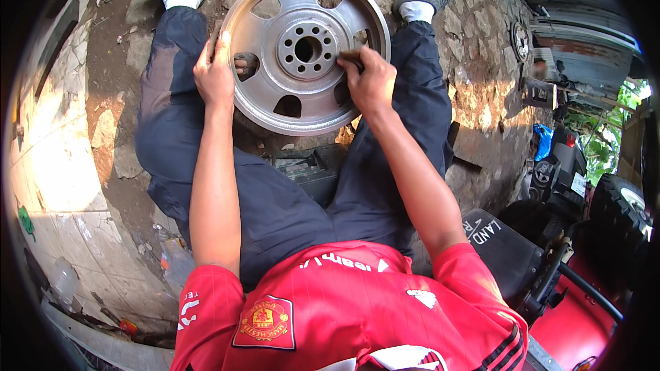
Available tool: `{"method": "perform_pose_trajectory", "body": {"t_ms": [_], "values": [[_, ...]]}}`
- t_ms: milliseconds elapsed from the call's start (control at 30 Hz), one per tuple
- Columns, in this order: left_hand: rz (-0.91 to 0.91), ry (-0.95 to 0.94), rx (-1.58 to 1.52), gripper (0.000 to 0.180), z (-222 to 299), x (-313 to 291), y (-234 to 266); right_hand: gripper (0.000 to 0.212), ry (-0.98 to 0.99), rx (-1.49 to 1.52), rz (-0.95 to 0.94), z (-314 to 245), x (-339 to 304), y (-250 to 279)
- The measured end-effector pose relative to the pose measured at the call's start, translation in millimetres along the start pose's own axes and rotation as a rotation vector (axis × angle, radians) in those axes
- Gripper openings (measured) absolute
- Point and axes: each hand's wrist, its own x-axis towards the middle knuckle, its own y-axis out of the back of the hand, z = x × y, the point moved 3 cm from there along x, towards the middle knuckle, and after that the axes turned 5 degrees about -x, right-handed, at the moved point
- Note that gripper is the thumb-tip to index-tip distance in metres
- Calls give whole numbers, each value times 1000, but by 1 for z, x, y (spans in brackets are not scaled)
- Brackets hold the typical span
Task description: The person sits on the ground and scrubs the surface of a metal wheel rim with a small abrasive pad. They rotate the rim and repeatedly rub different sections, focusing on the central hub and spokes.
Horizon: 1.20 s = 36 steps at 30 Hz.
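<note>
A bare metal car wheel rim [313, 17] with a ring of bolt holes stands between my legs, its face toward me. My left hand [216, 72] is closed round its left edge, thumb at the front, with fingertips showing through one of the openings. My right hand [371, 82] pinches a small dark piece [353, 59] against the rim's face, right of the bolt holes. That piece looks like a folded pad or abrasive sheet, but its kind is not clear.
Rough stone ground [474, 48] lies around my feet. A dark box [306, 168] sits beneath the rim. On the right are another wheel [521, 41], a blue bag [542, 141], a black tyre [615, 199] and a red panel [570, 323]. A clear bottle [65, 278] lies at left.
</note>
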Motion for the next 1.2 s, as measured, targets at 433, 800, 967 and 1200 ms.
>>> {"method": "perform_pose_trajectory", "body": {"t_ms": [433,800,967,1200], "values": [[47,5,43,47,-4,1,3,14,-112,29,49,-6,9,-7],[14,-7,33,44,-4,0,5,16,-344,140,76,-19,12,-2],[16,-6,10,44,0,-2,0,15,-346,176,125,-26,-7,-7],[-16,-16,6,44,-3,12,5,19,-378,89,114,-25,-5,-7]]}}
